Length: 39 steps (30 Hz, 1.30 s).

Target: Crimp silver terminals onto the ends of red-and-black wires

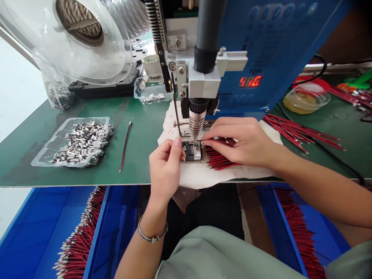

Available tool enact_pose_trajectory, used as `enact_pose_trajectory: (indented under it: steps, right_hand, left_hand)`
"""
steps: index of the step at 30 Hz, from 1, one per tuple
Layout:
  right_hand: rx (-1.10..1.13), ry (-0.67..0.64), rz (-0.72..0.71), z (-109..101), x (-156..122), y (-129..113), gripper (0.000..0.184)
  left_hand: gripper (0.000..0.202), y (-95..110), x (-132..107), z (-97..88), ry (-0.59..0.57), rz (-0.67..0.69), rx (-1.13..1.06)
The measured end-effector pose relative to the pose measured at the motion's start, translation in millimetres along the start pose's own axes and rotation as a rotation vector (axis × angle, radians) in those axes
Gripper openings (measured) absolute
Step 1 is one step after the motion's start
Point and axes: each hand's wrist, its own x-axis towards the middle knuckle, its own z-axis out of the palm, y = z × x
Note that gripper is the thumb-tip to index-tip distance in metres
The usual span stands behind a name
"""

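Pinching a thin dark wire lead [216,139] between thumb and fingers of the right hand [244,141], closed down to the lead's thickness. Pointing its end leftward at the tip of the soldering head [197,122], over the metal fixture [197,152]; can't tell if touching the tip. Curling fingers of the left hand [167,166] in, thumb laid along them, just left of the fixture; can't tell how tightly closed, or if gripping anything.

Below the right hand, see red-and-black leads [219,160] bunched on a white sheet [200,177] on the green counter [139,147]. At left, note a single lead [124,149] with metal-tipped upper end, beside a clear plastic tray [46,153] of small metal caps [84,141]. At right, note another lead bundle [302,131]. Behind, see a blue machine [281,58] with lit red display [250,81]. Below counter level, see a left blue bin [100,232] and a right blue bin [269,213], both holding red leads.
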Motion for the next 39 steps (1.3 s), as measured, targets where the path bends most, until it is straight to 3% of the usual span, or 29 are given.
enact_pose_trajectory:
  steps: [7, 10, 13, 16, 19, 22, 27, 35, 39]
  right_hand:
    - [-0.047, -0.030, -0.040, -10.3, 1.5, -8.9, 0.014]
    - [-0.155, 0.000, -0.103, -14.9, -0.1, -33.9, 0.013]
    - [-0.145, 0.037, -0.055, -4.2, -5.6, -63.6, 0.013]
    - [-0.105, 0.200, 0.030, 18.6, -12.3, -85.2, 0.019]
    - [0.028, 0.410, 0.211, 39.1, -18.2, -96.3, 0.026]
    - [0.135, 0.522, 0.361, 49.2, -23.6, -101.5, 0.031]
    - [0.171, 0.537, 0.480, 50.6, -31.6, -104.2, 0.029]
    - [0.226, 0.551, 0.540, 50.5, -32.4, -105.2, 0.026]
    - [0.226, 0.555, 0.506, 43.8, -39.9, -100.9, 0.027]
  left_hand:
    - [0.038, 4.5, -20.5, -2.2, 0.127, 0.017, -0.145]
    - [0.024, 10.0, -41.3, -4.3, 0.001, -0.014, -0.028]
    - [0.015, 17.0, -54.6, -0.7, -0.155, -0.011, 0.004]
    - [0.032, 20.7, -57.1, 5.9, -0.167, -0.019, -0.050]
    - [0.034, 19.3, -56.1, 9.9, -0.170, -0.066, -0.065]
    - [0.036, 16.1, -57.8, 11.1, -0.192, -0.090, -0.054]
    - [0.034, 13.2, -63.8, 13.3, -0.235, -0.088, -0.067]
    - [0.032, 11.7, -67.3, 16.1, -0.245, -0.021, -0.004]
    - [0.020, 12.7, -66.0, 1.1, -0.208, 0.041, 0.107]
